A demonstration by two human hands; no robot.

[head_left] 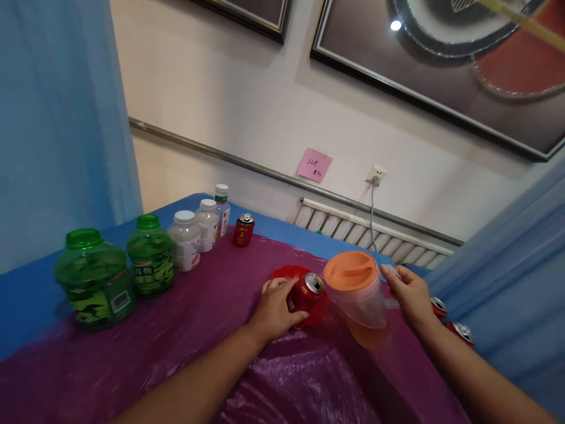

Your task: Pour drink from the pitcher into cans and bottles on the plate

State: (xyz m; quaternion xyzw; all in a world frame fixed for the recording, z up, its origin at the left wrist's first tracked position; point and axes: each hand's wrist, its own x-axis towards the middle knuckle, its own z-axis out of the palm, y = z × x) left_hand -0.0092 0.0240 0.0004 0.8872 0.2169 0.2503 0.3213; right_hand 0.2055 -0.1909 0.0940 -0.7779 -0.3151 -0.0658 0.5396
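My left hand (274, 311) is wrapped round a red drink can (305, 293), which tilts a little to the right over a red funnel or scalloped dish (316, 315). The can's opened top faces up; the far side of the red piece is hidden. With my right hand (409, 293) I grip the handle of a clear plastic pitcher (362, 312) with an orange lid (352, 271). Some amber liquid lies in the bottom of the pitcher, which leans beside the can.
Two green jars (95, 280) (150, 256) and several clear bottles (185, 241) with white caps line the left. A red can (243, 230) stands at the back. More red cans (459, 333) are behind my right forearm. Purple plastic sheeting (212, 294) covers the table; a radiator (326, 224) is beyond.
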